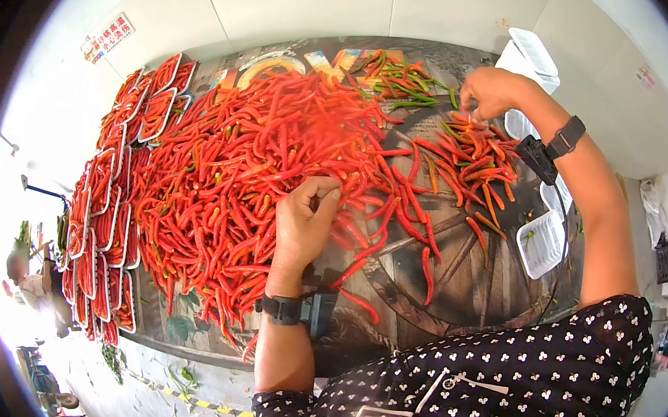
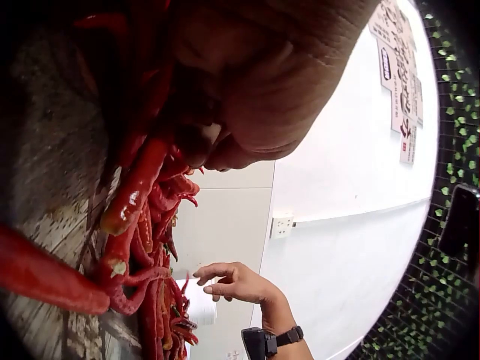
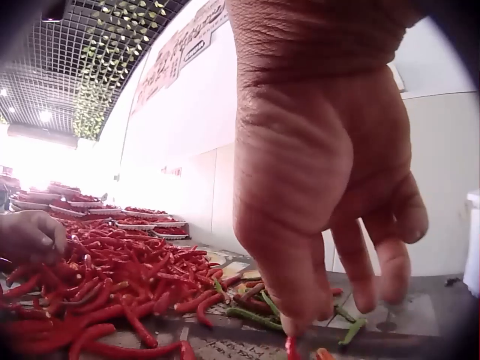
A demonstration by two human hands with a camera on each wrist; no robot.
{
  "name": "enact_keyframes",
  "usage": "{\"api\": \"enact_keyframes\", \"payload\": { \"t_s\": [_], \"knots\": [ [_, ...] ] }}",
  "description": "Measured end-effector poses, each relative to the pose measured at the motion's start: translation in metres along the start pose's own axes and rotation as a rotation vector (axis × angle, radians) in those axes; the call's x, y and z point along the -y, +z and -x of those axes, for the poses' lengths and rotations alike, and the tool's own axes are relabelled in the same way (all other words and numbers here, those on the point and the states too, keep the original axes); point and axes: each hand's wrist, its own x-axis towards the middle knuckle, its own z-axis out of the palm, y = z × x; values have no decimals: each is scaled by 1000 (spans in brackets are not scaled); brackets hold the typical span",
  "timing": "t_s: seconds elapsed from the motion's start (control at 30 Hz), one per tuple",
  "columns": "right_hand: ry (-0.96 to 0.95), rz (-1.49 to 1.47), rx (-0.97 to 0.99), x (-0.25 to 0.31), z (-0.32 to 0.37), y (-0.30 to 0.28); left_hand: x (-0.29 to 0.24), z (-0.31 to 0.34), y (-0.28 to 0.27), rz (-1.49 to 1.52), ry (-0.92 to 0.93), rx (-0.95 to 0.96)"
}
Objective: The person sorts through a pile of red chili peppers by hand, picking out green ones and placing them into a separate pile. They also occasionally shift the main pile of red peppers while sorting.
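My left hand [image 1: 306, 218] is low over the front of a big heap of red chili peppers [image 1: 213, 171], fingers curled and thumb near the index finger. In the left wrist view, a glossy red chili pepper [image 2: 136, 191] runs out from beside its fingertips; I cannot tell whether they grip it. My right hand [image 1: 493, 90] hangs above a smaller pile of red and orange chili peppers [image 1: 475, 158], its fingers loosely extended and spread in the right wrist view. Just under one of its fingertips shows a red chili pepper tip [image 3: 292, 347].
Filled trays of red chilies [image 1: 99, 219] are stacked along the table's left side. A group of green chili peppers [image 1: 411, 89] lies at the back. White plastic trays [image 1: 541, 243] stand on the right, with more trays [image 1: 532, 56] behind my right hand. A wall borders the far side.
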Motion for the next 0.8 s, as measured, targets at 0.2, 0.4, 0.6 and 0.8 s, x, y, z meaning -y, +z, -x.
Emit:
{"api": "enact_keyframes", "payload": {
  "t_s": [0.2, 0.4, 0.6, 0.8],
  "knots": [
    [-149, -64, -429, 31, -36, 14, 6, 0, 0, 16, -12, -15],
    [-133, -9, -442, 65, -97, 21, 10, 0, 1, 82, -9, 12],
    [105, 11, -497, 7, -172, 33, 10, -2, 0, 29, -24, -11],
    [8, -237, -728, 46, -124, -2, 8, -3, -3, -51, 30, 24]
  ]
}}
